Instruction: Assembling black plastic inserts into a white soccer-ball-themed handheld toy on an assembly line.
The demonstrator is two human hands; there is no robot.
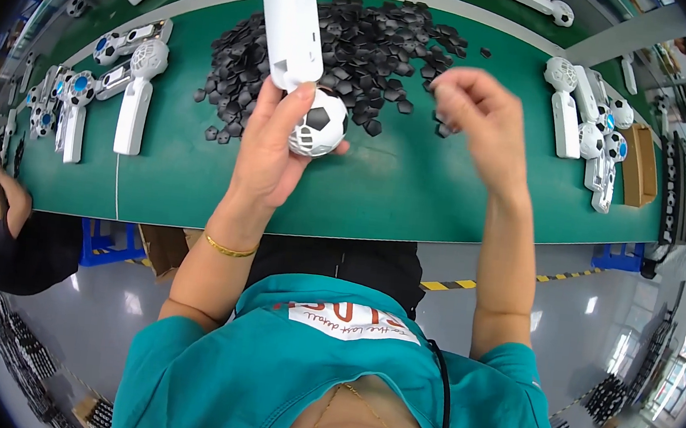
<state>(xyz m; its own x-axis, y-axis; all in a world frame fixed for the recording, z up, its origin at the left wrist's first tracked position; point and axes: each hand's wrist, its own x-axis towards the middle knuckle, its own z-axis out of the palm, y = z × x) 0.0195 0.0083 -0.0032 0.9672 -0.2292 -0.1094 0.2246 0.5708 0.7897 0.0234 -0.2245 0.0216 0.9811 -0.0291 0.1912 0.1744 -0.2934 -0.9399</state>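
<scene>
My left hand (pixel 277 128) is wrapped round a white handheld fan (pixel 294 29) near its neck. The fan's handle points away from me, and its round football-shaped head (pixel 322 120) sits at the near end with black patches and a slotted grille on it. To the right, my right hand (pixel 482 120) hovers over the table with thumb and fingers drawn together. Whatever may be between those fingertips is too small and blurred to make out. Beyond both hands spreads a heap of loose black pentagon pieces (pixel 360 49), some lying close to my right fingers.
On the green table (pixel 379 193), white fans lie at the left (pixel 134 108) and several more at the right (pixel 567 112), beside a cardboard tray (pixel 640 166). A raised ledge bearing more fans runs along the back. Another person (pixel 14 238) works at the far left.
</scene>
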